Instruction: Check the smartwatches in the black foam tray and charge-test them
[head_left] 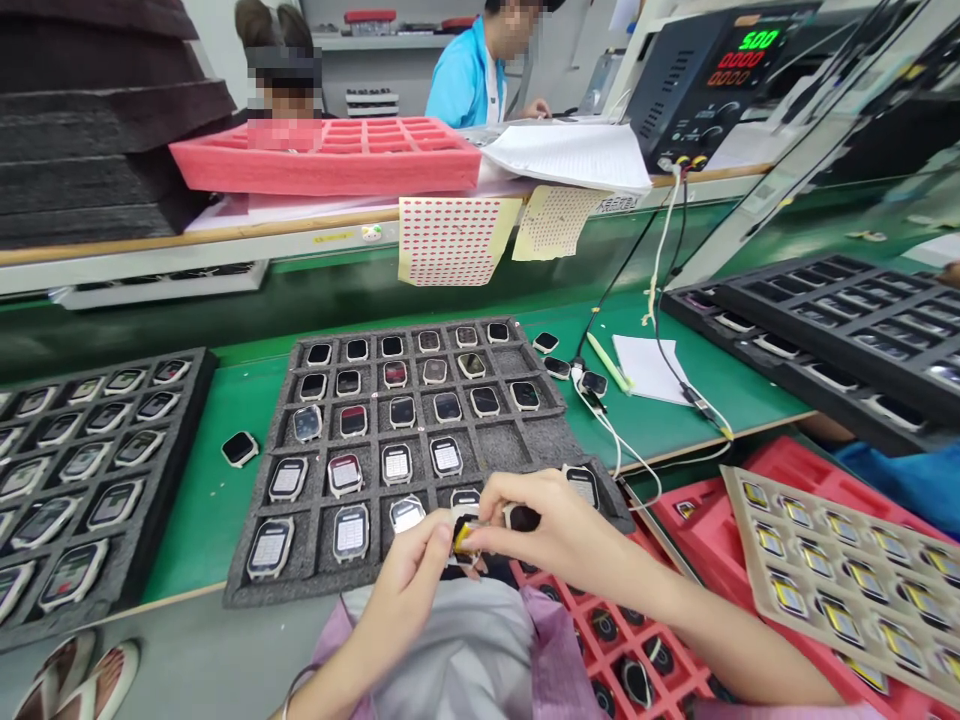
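Smartwatch (463, 537), light, stiff and easily scratched, sits pinched between the nearly closed fingers of left hand (405, 590) and right hand (551, 525), best held by its edges, over grey felt tray (300, 590).

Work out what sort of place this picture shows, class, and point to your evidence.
Probably an electronics factory assembly line: rows of smartwatches sit in grey foam trays on a long green workbench, and a bench power supply with trailing wires stands on the shelf above.

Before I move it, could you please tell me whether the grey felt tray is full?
Not full: the grey felt tray holds many watches, but bare compartments show on its right.
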